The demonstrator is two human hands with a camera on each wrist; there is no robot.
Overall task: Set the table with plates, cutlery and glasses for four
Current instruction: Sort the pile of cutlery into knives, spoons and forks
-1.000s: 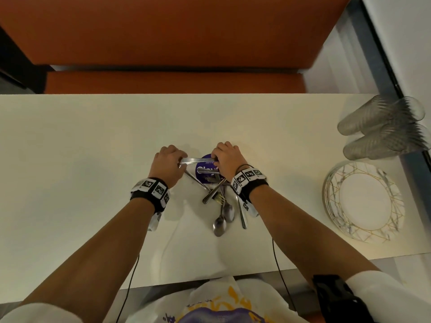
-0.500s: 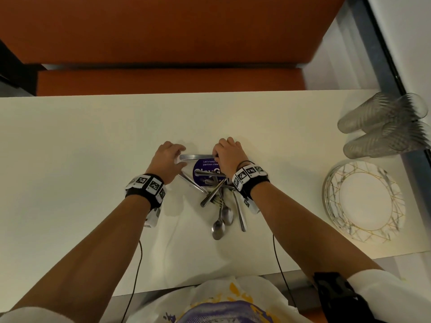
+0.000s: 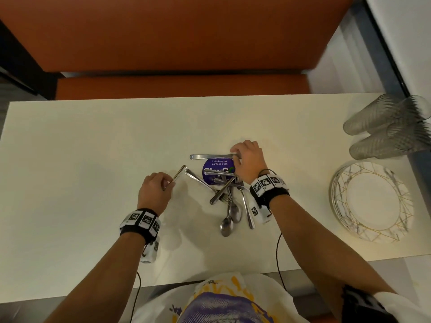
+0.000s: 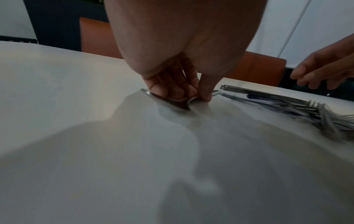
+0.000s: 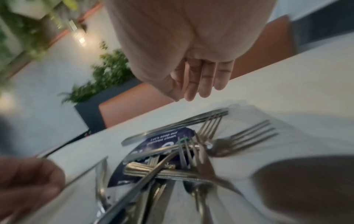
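My left hand [image 3: 152,191] pinches a spoon [image 3: 179,173] against the table [image 3: 93,159]. Right hand [image 3: 248,160] fingers relaxed, straight, over the cutlery pile [image 3: 227,194].

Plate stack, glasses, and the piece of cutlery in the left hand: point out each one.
Plate stack [image 3: 373,201], head view, centre of the top plate.
Glasses [image 3: 382,130], head view, ribbed side wall.
Piece of cutlery [image 3: 180,173], head view, handle beyond the left hand [image 3: 152,191].

Counter [image 3: 93,159]: smooth, off-white, faint sheen.
Cutlery [image 3: 229,194]: polished metal, reflective.
Sticker [image 3: 218,170]: glossy purple print, flat on the counter.
Glasses [image 3: 384,129]: clear, ribbed walls.
Plates [image 3: 370,201]: glossy white, marbled veining, gold lines.
Bench [image 3: 182,33]: orange upholstery, smooth, matt.
Wristbands [image 3: 142,221]: black cloth.
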